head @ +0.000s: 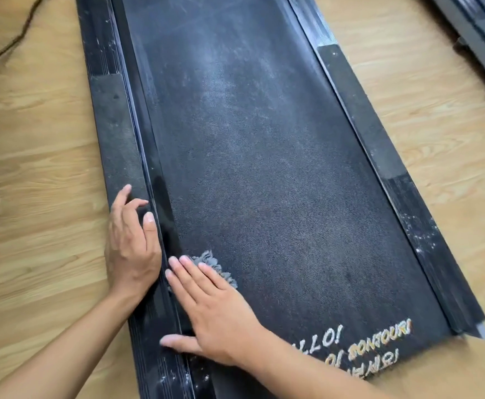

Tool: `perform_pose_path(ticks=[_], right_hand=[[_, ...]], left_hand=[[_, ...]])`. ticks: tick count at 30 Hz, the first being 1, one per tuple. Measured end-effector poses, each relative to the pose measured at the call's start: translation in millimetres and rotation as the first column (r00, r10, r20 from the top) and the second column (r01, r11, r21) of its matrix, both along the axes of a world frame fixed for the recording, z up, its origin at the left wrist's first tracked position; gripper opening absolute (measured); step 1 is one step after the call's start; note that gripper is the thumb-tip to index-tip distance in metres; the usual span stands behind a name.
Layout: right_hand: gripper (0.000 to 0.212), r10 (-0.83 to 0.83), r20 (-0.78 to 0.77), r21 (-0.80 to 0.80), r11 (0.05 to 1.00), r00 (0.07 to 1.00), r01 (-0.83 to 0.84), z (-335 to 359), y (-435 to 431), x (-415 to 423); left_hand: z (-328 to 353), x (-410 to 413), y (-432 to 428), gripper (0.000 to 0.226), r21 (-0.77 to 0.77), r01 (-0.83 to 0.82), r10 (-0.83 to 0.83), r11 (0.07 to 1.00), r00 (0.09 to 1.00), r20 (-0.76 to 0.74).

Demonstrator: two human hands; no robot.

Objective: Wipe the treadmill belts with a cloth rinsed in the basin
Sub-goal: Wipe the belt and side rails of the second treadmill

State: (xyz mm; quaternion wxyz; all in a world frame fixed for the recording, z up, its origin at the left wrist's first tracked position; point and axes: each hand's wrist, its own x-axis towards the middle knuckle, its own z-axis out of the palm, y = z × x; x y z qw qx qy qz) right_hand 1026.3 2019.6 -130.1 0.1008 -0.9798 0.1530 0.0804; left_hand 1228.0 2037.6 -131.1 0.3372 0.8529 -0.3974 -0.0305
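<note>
A black treadmill belt runs from the top of the view down to the bottom right, dusty and pale in its middle. My right hand lies flat near the belt's left edge and presses down a grey cloth, whose frilly edge shows beyond my fingertips. My left hand rests on the treadmill's left side rail, fingers loosely spread, holding nothing. A darker wet strip runs along the belt's left edge beside my left hand. Printed yellow lettering sits at the belt's near end. No basin is in view.
Light wood flooring surrounds the treadmill. The right side rail carries white specks near its lower end. A dark cable crosses the floor at top left. Part of another dark machine shows at top right.
</note>
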Motion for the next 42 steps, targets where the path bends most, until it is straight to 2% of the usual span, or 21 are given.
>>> perform_pose_path(ticks=[2,3,6,9,11,14,18,19,21,23,25,27,29,32,34,36,39,42], right_hand=[[0.099,0.113,0.018,-0.015,0.994,0.993,-0.112,0,-25,-19],[0.098,0.096,0.028,-0.001,0.995,0.995,-0.096,2,-44,-30],[0.099,-0.202,0.014,0.018,0.979,0.979,0.201,1,-110,-81],[0.102,-0.530,-0.033,-0.019,0.848,0.848,0.529,4,-175,-158],[0.106,-0.664,-0.088,-0.012,0.746,0.742,0.666,8,-202,-202],[0.107,-0.725,-0.081,0.001,0.686,0.684,0.728,6,-211,-227],[0.114,-0.852,-0.027,0.028,0.523,0.524,0.852,3,-179,-187],[0.112,-0.840,-0.035,0.026,0.541,0.541,0.841,5,-164,-169],[0.107,-0.744,-0.061,0.036,0.664,0.665,0.747,9,-124,-130],[0.104,-0.591,-0.094,0.053,0.800,0.801,0.597,17,-75,-88],[0.103,-0.437,-0.085,0.099,0.890,0.895,0.444,20,-24,-50],[0.105,-0.299,-0.061,0.145,0.941,0.952,0.305,16,18,-23],[0.107,-0.161,-0.058,0.116,0.979,0.985,0.167,10,48,-21],[0.103,-0.013,-0.030,0.036,0.999,0.999,0.014,4,32,-53],[0.100,-0.065,0.001,0.035,0.997,0.998,0.065,4,-7,-87],[0.098,-0.226,-0.004,0.032,0.974,0.974,0.226,3,-56,-129],[0.098,-0.519,-0.083,-0.011,0.854,0.851,0.520,6,-133,-209],[0.102,-0.621,-0.167,-0.031,0.779,0.766,0.626,13,-169,-279]], left_hand=[[-1,1,2,0.035,-0.011,0.001,-0.001,1.000,1.000,0.003],[-2,2,2,0.035,-0.015,0.009,-0.009,1.000,1.000,0.007],[-4,3,2,0.036,-0.008,0.022,-0.022,1.000,1.000,0.015],[-4,1,1,0.037,0.016,0.019,-0.020,1.000,0.999,0.028],[-4,0,1,0.040,0.010,0.024,-0.024,1.000,0.999,0.036],[-3,0,1,0.043,-0.013,0.036,-0.036,0.999,0.999,0.036],[-5,1,1,0.042,-0.016,0.040,-0.039,0.999,0.999,0.038],[-5,1,1,0.042,-0.010,0.039,-0.039,0.999,0.999,0.034],[-4,1,1,0.042,0.012,0.034,-0.034,0.999,0.999,0.037],[-3,0,1,0.041,0.041,0.034,-0.036,0.999,0.998,0.050],[0,-2,1,0.040,0.050,0.029,-0.032,0.998,0.998,0.062],[1,-3,-2,0.039,0.050,0.026,-0.029,0.998,0.997,0.068],[-1,-2,-1,0.039,0.049,0.026,-0.030,0.998,0.996,0.080],[-3,0,0,0.040,0.026,0.034,-0.036,0.999,0.996,0.087],[-3,-1,-3,0.042,0.023,0.035,-0.036,0.999,0.997,0.065],[-4,-1,1,0.041,0.028,0.004,-0.006,1.000,0.997,0.073],[-6,-2,0,0.038,0.028,0.023,-0.026,0.999,0.995,0.091],[-6,-2,-1,0.038,0.026,0.003,-0.005,1.000,0.995,0.096]])
